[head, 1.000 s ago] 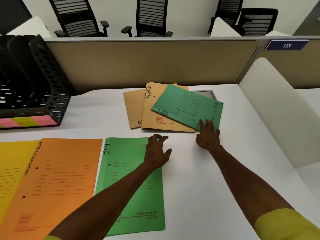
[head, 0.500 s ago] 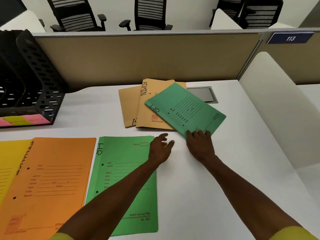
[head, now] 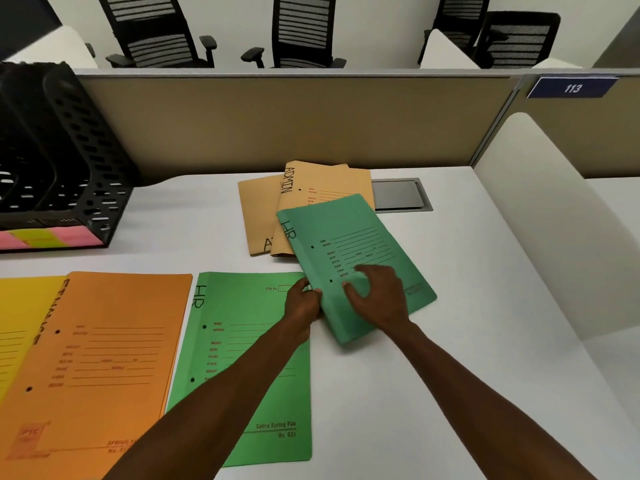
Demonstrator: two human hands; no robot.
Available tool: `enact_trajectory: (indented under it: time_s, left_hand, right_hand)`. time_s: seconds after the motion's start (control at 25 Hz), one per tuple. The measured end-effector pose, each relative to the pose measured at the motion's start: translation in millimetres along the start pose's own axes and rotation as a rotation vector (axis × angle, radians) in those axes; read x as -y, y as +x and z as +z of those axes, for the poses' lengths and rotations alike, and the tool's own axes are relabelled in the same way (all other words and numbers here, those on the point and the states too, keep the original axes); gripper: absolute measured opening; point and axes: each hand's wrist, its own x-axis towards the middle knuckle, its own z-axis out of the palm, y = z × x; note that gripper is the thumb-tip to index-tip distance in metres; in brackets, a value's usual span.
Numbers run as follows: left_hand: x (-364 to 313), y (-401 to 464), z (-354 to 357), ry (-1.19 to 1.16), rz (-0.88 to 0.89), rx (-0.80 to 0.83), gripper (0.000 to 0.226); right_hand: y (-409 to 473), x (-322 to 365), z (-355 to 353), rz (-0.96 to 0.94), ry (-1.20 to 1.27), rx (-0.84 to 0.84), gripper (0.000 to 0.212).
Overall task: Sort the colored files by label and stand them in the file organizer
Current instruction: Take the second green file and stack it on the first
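Observation:
A dark green file marked HR point(head: 349, 244) lies tilted near the desk's middle, partly over two tan files marked ADMIN point(head: 322, 181). My right hand point(head: 377, 296) presses on its near part with fingers bent. My left hand point(head: 303, 304) pinches its left spine edge. Under my left forearm a lighter green HR file point(head: 235, 348) lies flat. To its left are an orange file point(head: 104, 358) and a yellow file point(head: 17, 327). The black mesh file organizer point(head: 69, 168) stands at the far left with pink and yellow label strips along its base.
A grey cable hatch point(head: 398, 195) sits in the white desk point(head: 467, 306) behind the tan files. A beige partition point(head: 277, 123) closes the back. A white divider point(head: 554, 209) runs along the right. Office chairs stand beyond.
My right hand slid the dark green HR file toward me and to the left, off most of the tan files. My left hand moved right and took hold of the file's spine edge.

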Motion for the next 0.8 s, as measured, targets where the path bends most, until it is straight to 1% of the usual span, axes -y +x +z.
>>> enact_trajectory:
  time_s: [0.04,0.12,0.2,0.28,0.36,0.48,0.56,0.6,0.72,0.8]
  left_hand:
    - [-2,-2,-9,0.018,0.007,0.002,0.044]
    - [-3,-3,-28,0.053,0.004,-0.002,0.047]
    - [-4,-10,-49,0.081,0.013,0.026,0.047]
    - [-2,-16,-66,0.082,0.021,0.056,0.048]
    - [1,-23,-83,0.107,0.057,0.051,0.05]
    - [7,-32,-105,0.187,0.136,-0.009,0.053]
    - [8,-42,-114,0.256,0.182,-0.054,0.048]
    - [8,-46,-120,0.291,0.203,-0.07,0.049]
    - [5,-53,-145,0.399,0.262,-0.093,0.072]
    - [2,-56,-155,0.454,0.275,-0.132,0.082]
  right_hand:
    - [7,-7,-3,0.116,0.016,-0.016,0.056]
    - [19,-25,-9,0.357,-0.021,0.057,0.069]
    - [22,-32,-15,0.47,0.028,0.148,0.075]
    - [23,-35,-14,0.48,0.114,0.194,0.07]
    - [20,-31,-9,0.47,0.161,0.195,0.065]
    - [13,-16,-3,0.527,0.283,0.171,0.057]
    - [1,-3,5,0.571,0.363,0.142,0.053]
    - [-8,7,9,0.571,0.38,0.123,0.053]
    - [-34,39,21,0.55,0.417,0.07,0.048]
    - [-47,51,28,0.535,0.417,0.051,0.046]
